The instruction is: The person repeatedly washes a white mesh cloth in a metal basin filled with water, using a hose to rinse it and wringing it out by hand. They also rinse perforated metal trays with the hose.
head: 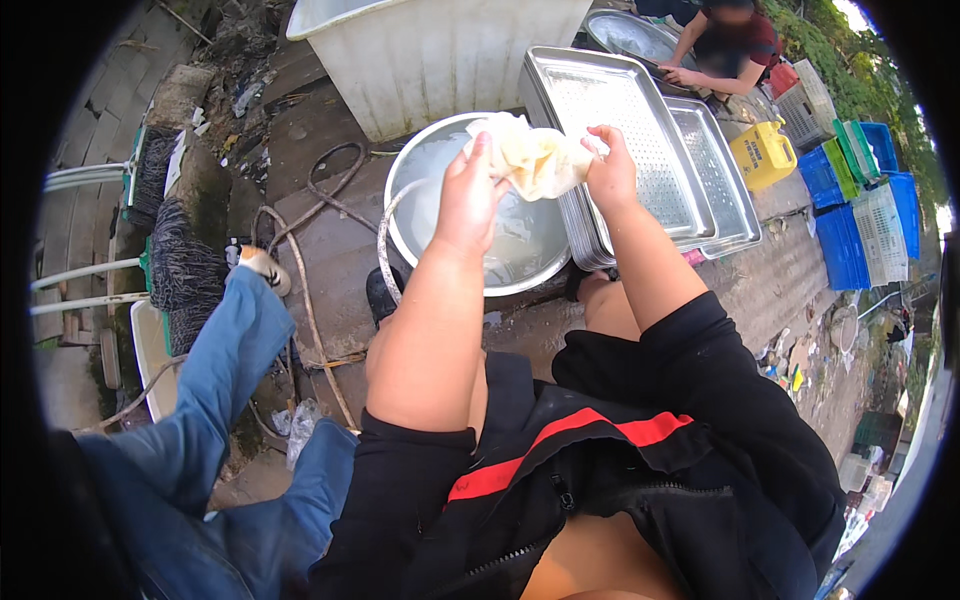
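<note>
Between my two hands hangs a bunched cream-coloured cloth (534,159), held over a wide metal basin (420,217) of cloudy water. My left hand (469,199) grips the cloth's left end with the thumb up. At its right end, my right hand (611,172) pinches the fabric between thumb and fingers. A pale hose (384,240) curves over the basin's left rim into the water. Right of the basin, a stack of perforated metal trays (607,112) leans close to my right hand, with another perforated tray (724,180) partly beneath it.
Behind the basin stands a large white plastic tub (442,67). A co-worker (724,60) crouches at another basin (622,34). A yellow jerrycan (761,156) and plastic crates (840,244) stand right. Mops (176,255), a coiled hose (300,285) and a person's jeans-clad leg (225,345) are left.
</note>
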`<action>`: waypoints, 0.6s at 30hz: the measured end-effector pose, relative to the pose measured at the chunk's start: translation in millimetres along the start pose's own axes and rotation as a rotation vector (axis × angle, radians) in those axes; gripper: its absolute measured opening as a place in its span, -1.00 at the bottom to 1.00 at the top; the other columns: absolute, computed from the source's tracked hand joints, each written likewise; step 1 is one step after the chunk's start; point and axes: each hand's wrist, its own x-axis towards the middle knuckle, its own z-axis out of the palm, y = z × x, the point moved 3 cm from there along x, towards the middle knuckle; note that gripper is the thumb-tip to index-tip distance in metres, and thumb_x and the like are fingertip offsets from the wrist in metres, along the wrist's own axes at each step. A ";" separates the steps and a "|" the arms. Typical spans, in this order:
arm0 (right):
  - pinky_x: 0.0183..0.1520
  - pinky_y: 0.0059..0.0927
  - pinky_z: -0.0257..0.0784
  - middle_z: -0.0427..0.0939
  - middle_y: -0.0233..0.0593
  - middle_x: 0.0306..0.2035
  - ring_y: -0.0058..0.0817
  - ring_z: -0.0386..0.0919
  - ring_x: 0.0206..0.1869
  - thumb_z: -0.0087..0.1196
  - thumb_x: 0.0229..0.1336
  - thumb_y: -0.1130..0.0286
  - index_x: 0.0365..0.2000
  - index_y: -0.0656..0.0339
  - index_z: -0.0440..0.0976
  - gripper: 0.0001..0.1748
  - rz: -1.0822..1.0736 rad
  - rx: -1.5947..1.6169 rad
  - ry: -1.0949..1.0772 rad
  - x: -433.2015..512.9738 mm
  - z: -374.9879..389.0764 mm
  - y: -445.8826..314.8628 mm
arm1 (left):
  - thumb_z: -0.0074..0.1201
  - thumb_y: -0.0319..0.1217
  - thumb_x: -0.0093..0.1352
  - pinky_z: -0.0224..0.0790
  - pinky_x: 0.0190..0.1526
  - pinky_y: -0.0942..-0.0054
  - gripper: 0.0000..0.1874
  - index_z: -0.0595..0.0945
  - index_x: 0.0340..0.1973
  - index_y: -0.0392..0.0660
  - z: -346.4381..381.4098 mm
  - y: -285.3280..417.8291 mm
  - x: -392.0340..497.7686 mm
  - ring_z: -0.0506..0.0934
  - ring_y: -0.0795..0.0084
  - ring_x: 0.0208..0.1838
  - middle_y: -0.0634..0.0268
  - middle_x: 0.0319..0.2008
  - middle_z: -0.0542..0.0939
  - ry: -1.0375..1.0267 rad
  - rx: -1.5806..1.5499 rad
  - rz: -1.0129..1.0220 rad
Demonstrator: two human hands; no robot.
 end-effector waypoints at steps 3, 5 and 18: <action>0.19 -0.25 0.29 0.52 -0.05 0.00 -0.12 0.45 0.10 0.02 0.18 0.48 -0.19 0.23 0.44 -0.83 -0.067 0.219 0.114 -28.1 31.4 13.1 | -0.11 -0.19 0.49 0.28 0.14 0.25 -0.66 0.51 0.03 -0.14 -61.8 -4.2 41.0 0.50 0.36 0.08 0.22 0.02 0.56 0.134 0.307 -0.132; 0.23 -0.22 0.26 0.48 -0.03 0.04 -0.09 0.41 0.14 0.05 0.13 0.45 -0.14 0.23 0.44 -0.75 -0.172 0.193 -0.147 -51.6 68.0 14.3 | -0.07 -0.23 0.46 0.36 0.01 0.40 -0.69 0.56 -0.01 -0.12 -96.3 -23.0 63.9 0.56 0.42 -0.05 0.27 -0.06 0.61 0.095 0.520 -0.152; 0.19 -0.17 0.30 0.41 0.08 0.11 0.00 0.36 0.17 0.16 0.07 0.34 0.11 0.14 0.33 -0.44 0.384 0.007 -0.938 -146.9 257.4 144.2 | 0.13 -0.40 0.24 0.43 -0.01 0.24 -0.74 0.64 -0.16 -0.19 -306.3 -228.1 72.0 0.60 0.09 -0.09 0.02 -0.21 0.65 -0.200 1.587 -0.587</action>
